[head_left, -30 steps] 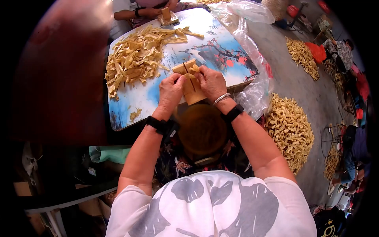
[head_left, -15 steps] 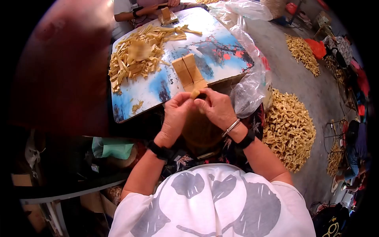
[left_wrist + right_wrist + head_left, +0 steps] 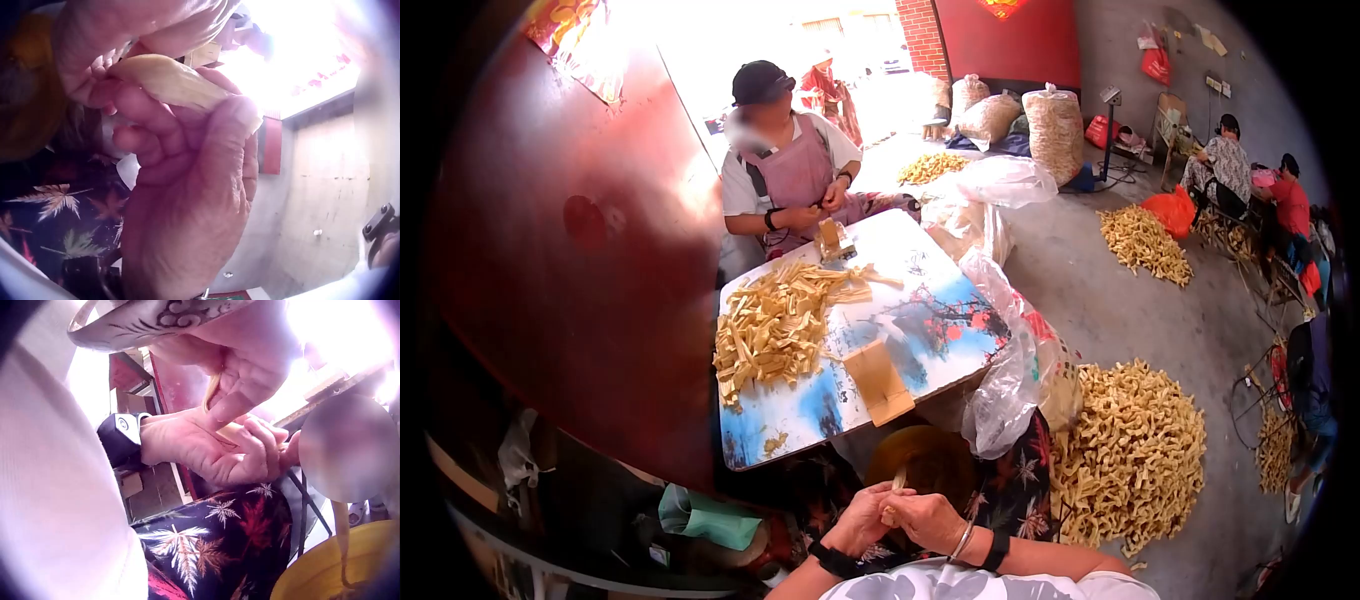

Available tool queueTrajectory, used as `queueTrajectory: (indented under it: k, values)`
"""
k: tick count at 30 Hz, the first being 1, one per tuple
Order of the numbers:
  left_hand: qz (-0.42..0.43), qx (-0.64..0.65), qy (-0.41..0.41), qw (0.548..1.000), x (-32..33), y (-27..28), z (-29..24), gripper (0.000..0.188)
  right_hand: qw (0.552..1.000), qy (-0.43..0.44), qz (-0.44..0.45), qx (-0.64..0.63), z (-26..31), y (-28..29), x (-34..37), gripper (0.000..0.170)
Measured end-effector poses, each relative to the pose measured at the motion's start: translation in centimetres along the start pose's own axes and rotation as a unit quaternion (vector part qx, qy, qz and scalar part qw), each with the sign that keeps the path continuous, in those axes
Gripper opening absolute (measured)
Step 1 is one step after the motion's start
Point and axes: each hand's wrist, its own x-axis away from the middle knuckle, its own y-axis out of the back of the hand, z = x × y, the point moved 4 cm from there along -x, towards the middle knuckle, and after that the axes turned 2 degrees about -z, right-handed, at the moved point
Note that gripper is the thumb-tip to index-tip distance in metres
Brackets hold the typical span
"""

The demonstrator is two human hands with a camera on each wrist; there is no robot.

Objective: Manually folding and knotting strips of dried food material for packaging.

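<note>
Close to the body, in the head view, my left hand and right hand meet around a pale yellow strip. In the left wrist view, the left thumb presses one end of the strip against the fingers. The right hand holds its other, tapered end. Seen from the right wrist, the strip passes from the right fingers across the left palm, partly hidden by fingers. A slotted wooden stand sits on the table's near edge, apart from both hands.
Loose yellow strips are heaped on the painted table. A yellow tub stands below its near edge. Clear plastic drapes the right side, beside a floor pile of twisted pieces. Opposite sits a person.
Both hands have come away from the wooden stand toward the body, with a yellow piece between them. The head view has tilted up, bringing in the room and the person across the table.
</note>
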Motion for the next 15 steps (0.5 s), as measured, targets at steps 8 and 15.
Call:
queueTrajectory:
  k: [8, 15]
  values:
    - [0.031, -0.681, -0.486, 0.547, 4.7, -6.3, -3.6, 0.019, 0.960, -0.208, -0.105, -0.157, -3.5, 2.0, 0.2, 0.022]
    - [-0.027, -0.692, -0.582, 0.426, 6.1, -10.0, -4.5, 0.027, 0.832, -0.460, -0.065, -0.305, -7.5, -0.8, 1.2, 0.023]
